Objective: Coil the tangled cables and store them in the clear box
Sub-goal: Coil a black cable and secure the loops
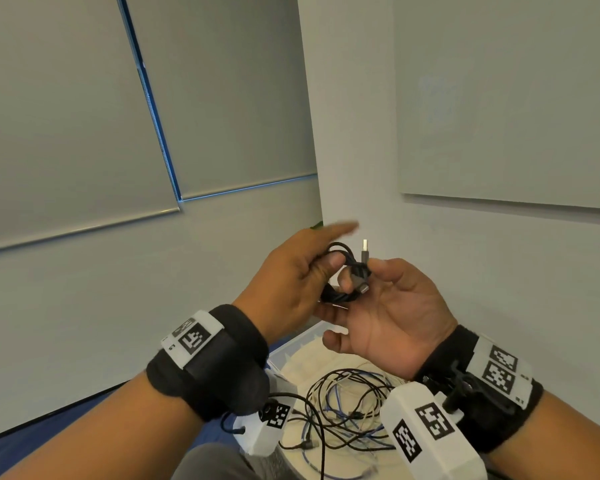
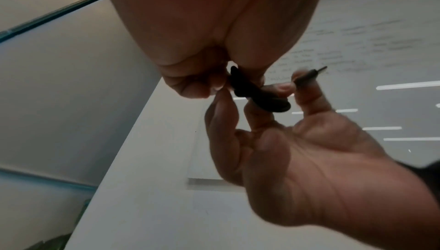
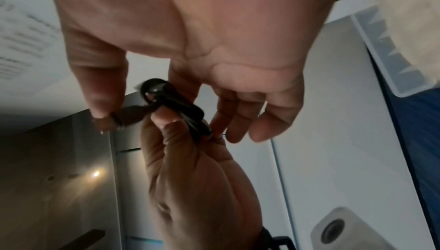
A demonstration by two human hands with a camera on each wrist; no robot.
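A black cable (image 1: 340, 292), wound into a small coil, is held up at chest height between both hands. My left hand (image 1: 326, 271) grips the coil, thumb pressed on its top and index finger stretched out above. My right hand (image 1: 374, 278), palm up, pinches the cable's end beside the coil, and a USB plug (image 1: 365, 249) sticks up from there. The left wrist view shows the coil (image 2: 259, 96) and the plug (image 2: 311, 73). Below, a tangle of black, blue and white cables (image 1: 347, 410) lies on a cream surface. A corner of the clear box (image 1: 291, 344) shows behind the tangle.
White walls and grey window blinds (image 1: 84, 116) fill the background, with a whiteboard (image 1: 499, 98) at the right. Blue floor (image 1: 49, 434) shows at lower left. The clear box's edge (image 3: 390, 56) appears at the upper right of the right wrist view.
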